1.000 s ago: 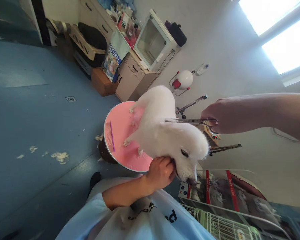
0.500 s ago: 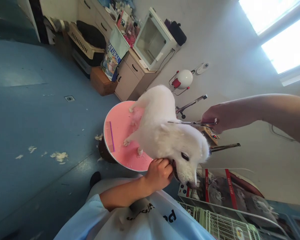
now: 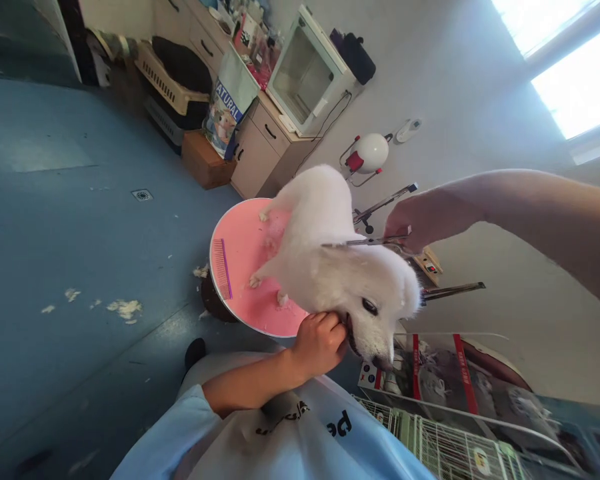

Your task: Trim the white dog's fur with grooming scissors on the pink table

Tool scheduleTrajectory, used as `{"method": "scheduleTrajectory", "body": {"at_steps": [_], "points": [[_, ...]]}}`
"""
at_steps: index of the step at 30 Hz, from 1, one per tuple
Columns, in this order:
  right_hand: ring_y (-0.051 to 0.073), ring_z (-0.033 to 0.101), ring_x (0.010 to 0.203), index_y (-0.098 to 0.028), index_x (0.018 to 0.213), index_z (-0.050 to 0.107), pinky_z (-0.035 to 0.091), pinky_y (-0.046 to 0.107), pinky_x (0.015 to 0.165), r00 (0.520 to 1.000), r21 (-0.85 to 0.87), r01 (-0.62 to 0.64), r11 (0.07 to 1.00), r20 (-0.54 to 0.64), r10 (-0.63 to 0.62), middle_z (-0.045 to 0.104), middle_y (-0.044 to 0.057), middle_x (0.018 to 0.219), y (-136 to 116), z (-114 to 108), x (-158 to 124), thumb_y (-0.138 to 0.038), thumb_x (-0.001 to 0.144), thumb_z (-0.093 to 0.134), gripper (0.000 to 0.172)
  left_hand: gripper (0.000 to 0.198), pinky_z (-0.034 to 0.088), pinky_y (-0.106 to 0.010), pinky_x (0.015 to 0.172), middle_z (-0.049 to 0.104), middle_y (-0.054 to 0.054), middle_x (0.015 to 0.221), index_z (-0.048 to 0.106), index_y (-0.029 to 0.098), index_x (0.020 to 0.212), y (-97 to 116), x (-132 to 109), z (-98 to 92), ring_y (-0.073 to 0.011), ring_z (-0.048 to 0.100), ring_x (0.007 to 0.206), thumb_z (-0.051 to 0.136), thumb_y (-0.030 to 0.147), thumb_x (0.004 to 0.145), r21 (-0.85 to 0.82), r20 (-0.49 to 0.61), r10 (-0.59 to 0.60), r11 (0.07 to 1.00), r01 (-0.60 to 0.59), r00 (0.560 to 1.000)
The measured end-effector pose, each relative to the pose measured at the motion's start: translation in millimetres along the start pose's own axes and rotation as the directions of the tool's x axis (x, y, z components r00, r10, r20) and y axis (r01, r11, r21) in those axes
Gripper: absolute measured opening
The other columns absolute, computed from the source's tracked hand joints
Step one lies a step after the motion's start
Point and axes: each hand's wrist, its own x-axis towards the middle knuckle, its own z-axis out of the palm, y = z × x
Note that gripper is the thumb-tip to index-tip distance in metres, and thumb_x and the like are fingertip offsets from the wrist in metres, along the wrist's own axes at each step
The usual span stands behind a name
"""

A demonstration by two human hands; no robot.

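Note:
A small white dog (image 3: 330, 260) stands on a round pink grooming table (image 3: 240, 253), its head turned toward me. My left hand (image 3: 320, 343) is closed under the dog's chin, gripping the fur at its jaw. My right hand (image 3: 420, 220) reaches in from the right and holds silver grooming scissors (image 3: 365, 243), whose blades lie across the fur on the dog's neck and back. A purple comb (image 3: 223, 268) lies at the table's left rim.
Clipped white fur (image 3: 123, 308) lies on the blue floor. Cabinets (image 3: 265, 143), a white drying box (image 3: 307, 73), a feed bag (image 3: 227, 110) and a pet carrier (image 3: 173, 80) line the far wall. A wire cage (image 3: 445, 447) and printed bags sit at lower right.
My right hand and the scissors have shifted slightly left along the dog's back. The dog's head has dropped and turned a little. My left hand keeps its hold.

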Motion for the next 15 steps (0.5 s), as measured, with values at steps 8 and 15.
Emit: {"method": "scheduleTrajectory", "body": {"at_steps": [8, 15], "points": [[-0.003, 0.053, 0.058, -0.004, 0.075, 0.069, 0.030, 0.016, 0.058, 0.979, -0.086, 0.202, 0.976, -0.003, -0.203, 0.071, -0.001, 0.091, 68.0, -2.5, 48.9, -0.042, 0.086, 0.069, 0.039, 0.014, 0.040, -0.033, 0.056, 0.059, -0.003, 0.068, 0.061, 0.021, 0.066, -1.2, -2.3, -2.8, -0.0174, 0.058, 0.066, 0.067, 0.019, 0.079, 0.025, -0.048, -0.024, 0.999, 0.025, 0.999], [0.001, 0.045, 0.053, -0.008, 0.070, 0.068, 0.025, 0.023, 0.062, 0.821, -0.019, -0.064, 0.998, -0.569, 0.042, 0.065, 0.000, 0.069, 98.3, 38.2, 67.3, -0.015, 0.091, 0.069, 0.022, 0.017, 0.044, -0.028, 0.061, 0.066, -0.005, 0.076, 0.064, 0.018, 0.070, -13.7, -15.0, 0.1, -0.0164, 0.061, 0.070, 0.058, 0.019, 0.086, -0.242, 0.074, -0.229, 0.940, 0.240, 0.971]]}}
